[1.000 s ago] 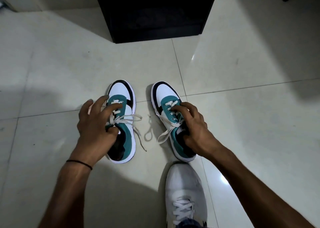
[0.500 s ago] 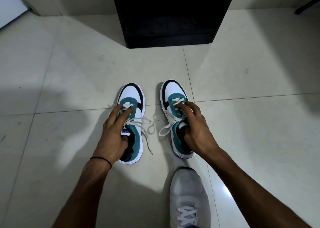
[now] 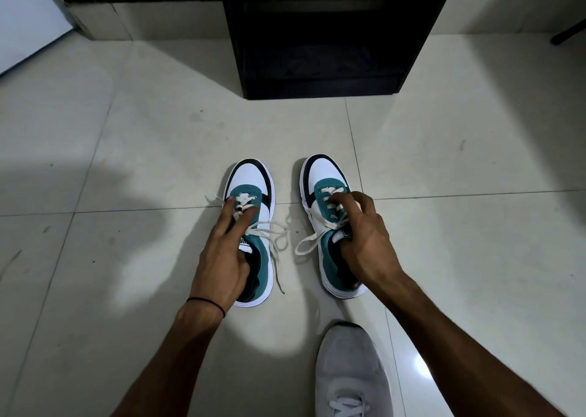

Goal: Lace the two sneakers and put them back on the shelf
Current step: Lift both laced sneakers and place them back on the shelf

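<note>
Two white, teal and black sneakers stand side by side on the tiled floor, toes pointing away from me. My left hand [image 3: 223,255] grips the left sneaker [image 3: 250,180] by its tongue, fingers on the laces and thumb inside the opening. My right hand [image 3: 364,239] grips the right sneaker [image 3: 323,170] the same way. Both have white laces threaded through the eyelets, with loose ends trailing on the floor between them. The black shelf [image 3: 333,36] stands straight ahead, beyond the sneakers.
My own grey shoe [image 3: 348,369] rests on the floor at the bottom, just behind the right sneaker. A white panel [image 3: 25,20] leans at the top left. A dark furniture leg [image 3: 567,32] shows at the top right.
Both sneakers have shifted forward toward the shelf. My left hand has closed round the left sneaker's tongue, thumb inside. More of the shelf has come into view.
</note>
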